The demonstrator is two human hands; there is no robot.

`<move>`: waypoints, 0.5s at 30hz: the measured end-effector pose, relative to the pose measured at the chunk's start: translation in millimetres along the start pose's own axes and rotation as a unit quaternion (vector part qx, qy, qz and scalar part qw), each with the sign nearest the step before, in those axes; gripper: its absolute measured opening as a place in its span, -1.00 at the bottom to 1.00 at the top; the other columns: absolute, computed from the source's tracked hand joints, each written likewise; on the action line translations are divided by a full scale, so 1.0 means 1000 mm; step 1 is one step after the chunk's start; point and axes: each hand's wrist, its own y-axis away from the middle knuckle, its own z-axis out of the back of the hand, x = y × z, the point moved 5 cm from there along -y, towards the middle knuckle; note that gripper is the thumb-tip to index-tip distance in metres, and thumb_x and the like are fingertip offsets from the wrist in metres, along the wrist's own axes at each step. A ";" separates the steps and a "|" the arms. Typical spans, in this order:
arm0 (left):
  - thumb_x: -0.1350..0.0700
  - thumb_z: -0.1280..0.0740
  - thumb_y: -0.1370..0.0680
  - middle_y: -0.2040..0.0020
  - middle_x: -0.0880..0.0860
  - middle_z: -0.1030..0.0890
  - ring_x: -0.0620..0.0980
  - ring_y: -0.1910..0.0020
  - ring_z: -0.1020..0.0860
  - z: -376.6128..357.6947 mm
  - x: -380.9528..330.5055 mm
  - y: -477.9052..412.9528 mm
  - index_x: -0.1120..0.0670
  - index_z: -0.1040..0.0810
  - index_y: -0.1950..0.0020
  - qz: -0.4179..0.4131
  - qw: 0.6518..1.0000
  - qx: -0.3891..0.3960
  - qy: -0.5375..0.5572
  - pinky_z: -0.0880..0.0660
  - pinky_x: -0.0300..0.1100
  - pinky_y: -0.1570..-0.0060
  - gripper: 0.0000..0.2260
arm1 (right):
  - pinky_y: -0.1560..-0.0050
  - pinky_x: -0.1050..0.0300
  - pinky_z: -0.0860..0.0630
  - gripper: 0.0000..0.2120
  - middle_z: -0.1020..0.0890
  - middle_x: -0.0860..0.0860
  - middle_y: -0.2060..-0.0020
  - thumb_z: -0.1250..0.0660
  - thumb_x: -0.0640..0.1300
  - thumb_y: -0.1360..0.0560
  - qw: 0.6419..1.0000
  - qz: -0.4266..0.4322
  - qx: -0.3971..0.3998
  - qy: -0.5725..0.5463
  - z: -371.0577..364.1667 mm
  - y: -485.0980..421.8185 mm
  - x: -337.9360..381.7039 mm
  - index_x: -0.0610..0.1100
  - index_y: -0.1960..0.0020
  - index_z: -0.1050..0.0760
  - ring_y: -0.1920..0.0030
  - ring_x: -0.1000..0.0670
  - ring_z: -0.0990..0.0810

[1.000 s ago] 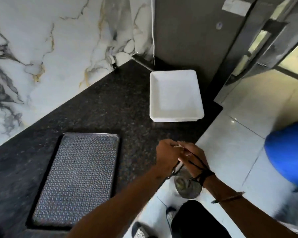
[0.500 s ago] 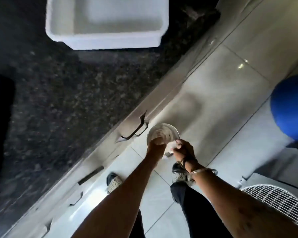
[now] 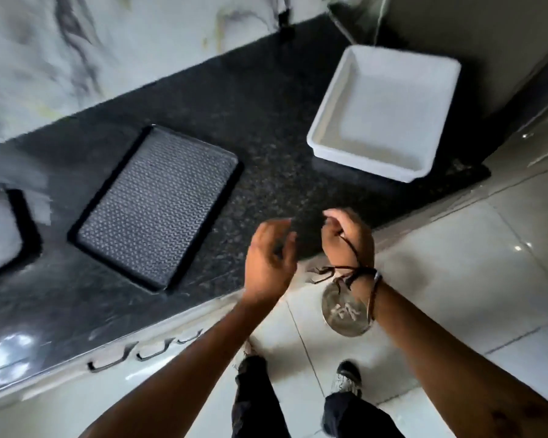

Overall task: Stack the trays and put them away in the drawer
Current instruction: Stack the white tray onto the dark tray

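Observation:
A white plastic tray [image 3: 361, 161] stands at the right end of the black granite counter [image 3: 266, 121]. A dark tray with a patterned metal bottom [image 3: 159, 207] lies mid-counter, and a third tray [image 3: 0, 232] is cut off at the left edge. Both hands hover over the counter's front edge, apart from all trays. My left hand [image 3: 271, 257] holds nothing, its fingers spread and blurred. My right hand [image 3: 345, 238] has curled fingers pinching a thin black cord [image 3: 350, 251] that runs down to its wrist. Drawer handles [image 3: 146, 352] show under the counter edge.
A marble wall backs the counter, and a grey panel rises behind the white tray. A round metal disc [image 3: 345, 314] lies on the tiled floor below my right wrist. My feet stand close to the cabinet front. Something blue shows at the right edge.
The view dipped to the floor and cabinet front, then rose back to the counter. My hands, joined at the cord before, have parted and my left hand has come off it.

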 end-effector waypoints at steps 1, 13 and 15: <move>0.17 -0.35 -0.52 -0.10 0.03 -0.58 -0.08 -0.08 -0.53 0.047 0.011 -0.014 0.10 -0.55 -0.14 0.015 0.995 -0.093 -0.041 -0.43 -0.28 -0.17 -0.79 | 0.07 0.05 -0.56 -0.78 -0.68 -0.10 0.10 -0.26 -0.20 -0.38 0.999 0.044 0.006 -0.003 -0.017 -0.015 0.038 -0.14 0.06 -0.63 0.08 -0.14 -0.64; 0.15 -0.35 -0.47 -0.34 0.30 -0.38 0.31 -0.30 -0.43 0.268 0.222 -0.029 0.29 -0.37 -0.29 0.575 0.795 -0.193 -0.027 -0.40 0.07 -0.29 -0.56 | -0.35 -0.11 -0.37 -0.58 -0.42 -0.22 -0.36 -0.22 -0.01 -0.52 0.925 -0.038 0.239 0.293 -0.233 -0.122 0.156 -0.14 -0.33 -0.38 -0.35 -0.28 -0.38; 0.20 -0.31 -0.47 -0.31 0.31 -0.41 0.33 -0.28 -0.45 0.279 0.231 -0.033 0.30 -0.39 -0.24 0.546 0.819 -0.170 -0.047 -0.40 0.07 -0.28 -0.63 | -0.17 -0.07 -0.50 -0.70 -0.57 -0.25 -0.17 -0.28 -0.08 -0.44 0.923 -0.045 0.187 0.333 -0.215 -0.108 0.155 -0.18 -0.11 -0.52 -0.20 -0.29 -0.52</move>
